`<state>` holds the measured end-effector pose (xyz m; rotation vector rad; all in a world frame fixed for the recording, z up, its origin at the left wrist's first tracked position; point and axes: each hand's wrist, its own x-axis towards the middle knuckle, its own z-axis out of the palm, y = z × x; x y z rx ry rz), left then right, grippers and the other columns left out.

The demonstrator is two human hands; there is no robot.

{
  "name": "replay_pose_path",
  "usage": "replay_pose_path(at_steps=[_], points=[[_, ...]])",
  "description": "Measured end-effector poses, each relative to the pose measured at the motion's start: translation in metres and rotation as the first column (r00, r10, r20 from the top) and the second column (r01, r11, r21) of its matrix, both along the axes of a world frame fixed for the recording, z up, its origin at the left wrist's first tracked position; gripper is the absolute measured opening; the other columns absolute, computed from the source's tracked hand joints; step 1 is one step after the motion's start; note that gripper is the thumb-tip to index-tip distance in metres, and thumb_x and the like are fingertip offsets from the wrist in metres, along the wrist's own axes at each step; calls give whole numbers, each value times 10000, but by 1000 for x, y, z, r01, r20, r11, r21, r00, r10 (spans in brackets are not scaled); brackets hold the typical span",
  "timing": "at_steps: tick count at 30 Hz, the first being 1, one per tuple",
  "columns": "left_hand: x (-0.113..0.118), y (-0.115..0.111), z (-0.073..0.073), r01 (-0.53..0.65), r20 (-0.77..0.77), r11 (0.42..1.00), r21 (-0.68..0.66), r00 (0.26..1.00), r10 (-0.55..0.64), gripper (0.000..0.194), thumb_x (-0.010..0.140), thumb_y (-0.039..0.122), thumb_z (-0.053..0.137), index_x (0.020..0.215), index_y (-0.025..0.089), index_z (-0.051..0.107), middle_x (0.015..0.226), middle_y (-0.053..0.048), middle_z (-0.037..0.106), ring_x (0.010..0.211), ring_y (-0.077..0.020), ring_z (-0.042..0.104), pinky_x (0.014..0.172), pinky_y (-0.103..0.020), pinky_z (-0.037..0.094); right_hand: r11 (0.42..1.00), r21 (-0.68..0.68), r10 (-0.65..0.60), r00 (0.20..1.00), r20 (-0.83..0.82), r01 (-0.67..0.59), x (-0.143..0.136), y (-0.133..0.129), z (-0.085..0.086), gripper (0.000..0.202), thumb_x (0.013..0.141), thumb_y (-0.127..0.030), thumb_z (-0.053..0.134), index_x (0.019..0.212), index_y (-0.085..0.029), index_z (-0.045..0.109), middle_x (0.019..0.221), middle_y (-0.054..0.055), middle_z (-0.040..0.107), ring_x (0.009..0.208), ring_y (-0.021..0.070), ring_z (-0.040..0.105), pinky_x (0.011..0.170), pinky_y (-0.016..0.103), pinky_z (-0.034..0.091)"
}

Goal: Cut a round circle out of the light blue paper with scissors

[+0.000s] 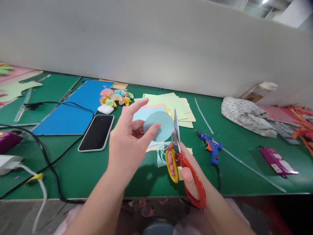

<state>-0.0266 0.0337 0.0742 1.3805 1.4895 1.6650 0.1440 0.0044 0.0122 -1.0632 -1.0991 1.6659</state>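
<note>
A pale blue paper disc [162,125] is pinched between the thumb and fingers of my left hand [130,137], held above the table. My right hand [187,163] grips scissors [176,138] with one red and one yellow handle loop. Their blades point away from me, slightly parted, along the disc's right edge. Below the disc lie thin curled strips of blue paper [161,151]. Behind it, sheets of pale green and yellow paper [179,104] are spread in a loose stack, with blue and pink sheets partly hidden by my left hand.
On the green table [234,153] lie a phone [97,133], a white case [105,109], colourful paper flowers [116,96] and a blue board [70,107]. A blue glue gun [211,147] rests at right, near a purple power strip [278,160]. Black cables [46,153] cross the left side.
</note>
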Motion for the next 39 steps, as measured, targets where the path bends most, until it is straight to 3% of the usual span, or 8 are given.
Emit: replay_pose_path(at_steps=[7,10,14,18,22,28,39], points=[[1,0,0,-32,-35,999,17,999,32,548,729,246,826,1259,325,712,715,59,649,528,-96,475,522,-233,496,993,-108,41,998,49,-35,4,15,-12,683,712,-871,688,985,-247,639,748,-15,540,553,133,408,492,262,357],[1,0,2,-35,-28,999,2,999,35,544,737,247,817,1264,325,710,663,68,603,515,-102,462,507,-239,486,993,-109,51,996,68,-44,4,16,-11,716,678,-901,680,961,-245,632,721,-14,525,544,143,415,469,269,352],[1,-1,4,-35,-36,999,-10,999,35,541,748,247,802,1274,332,708,596,83,540,491,-113,459,509,-263,491,1000,12,15,996,91,-16,2,8,-7,809,549,-896,775,1028,-261,627,774,-9,526,613,162,433,517,281,359],[0,-1,5,-49,-42,999,-14,998,48,533,755,251,795,1274,329,701,589,83,552,484,-117,473,504,-267,501,999,-15,44,994,104,-42,1,5,-6,734,674,-918,660,994,-259,613,709,-23,497,575,153,395,497,281,339],[1,-1,5,-54,-16,998,-31,998,53,558,750,248,803,1291,322,690,593,78,569,505,-117,478,511,-256,507,999,33,29,996,82,-32,1,6,-7,877,478,-933,753,1025,-259,626,714,-40,480,589,137,380,500,262,334],[-1,-2,7,-70,-22,997,-41,997,69,536,763,251,805,1280,322,683,570,84,544,517,-117,484,511,-247,510,995,-78,64,994,84,-57,3,12,-13,732,727,-941,570,962,-250,608,638,-45,443,519,130,317,453,259,281],[-2,-2,11,-88,52,995,-41,995,90,543,741,197,841,1258,299,709,591,80,556,526,-94,447,498,-231,464,995,8,93,981,172,-96,4,12,-20,695,734,-910,612,977,-260,575,632,-59,430,502,127,330,433,264,285]])
